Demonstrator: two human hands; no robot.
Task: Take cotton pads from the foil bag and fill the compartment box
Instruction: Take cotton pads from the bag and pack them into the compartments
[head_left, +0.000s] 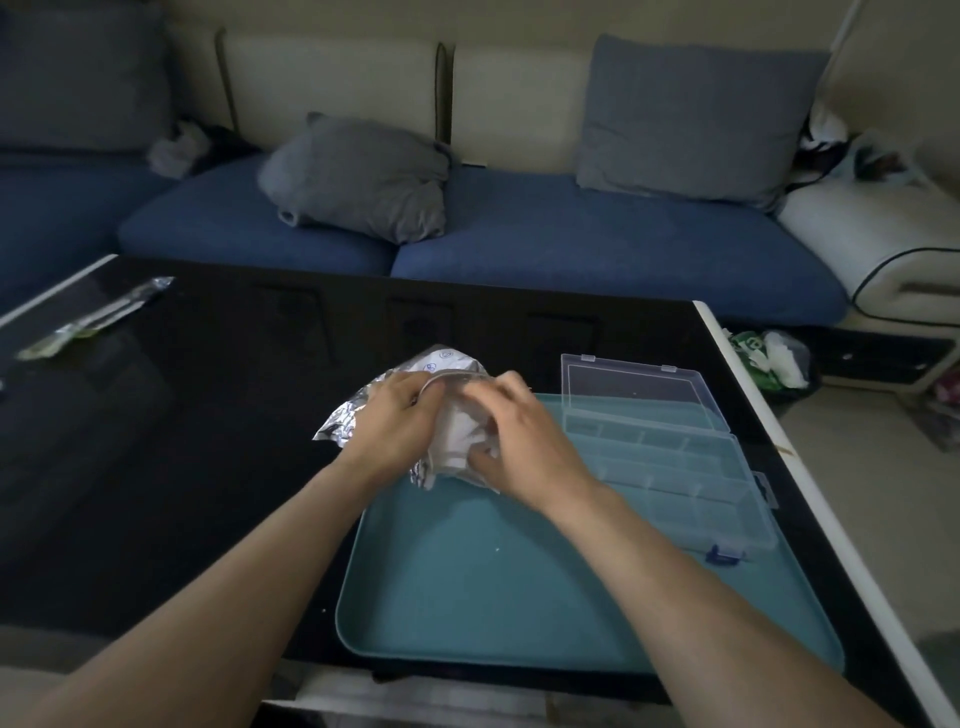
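Observation:
A crinkled silver foil bag (347, 419) lies at the far left corner of the teal tray (483, 582). My left hand (397, 423) grips the bag's mouth from the left. My right hand (519, 441) has its fingers curled into the opening, pinching the white cotton pads (464, 434) that show between both hands. The clear compartment box (675, 467) lies open on the tray's right side, its lid (636, 387) propped back. Its compartments look empty, though dim light makes this hard to judge.
The tray sits on a glossy black table (208, 441) with a white edge at the right. A long foil wrapper (93, 317) lies at the table's far left. A blue sofa with grey cushions stands behind; a waste bin (774, 364) sits on the floor to the right.

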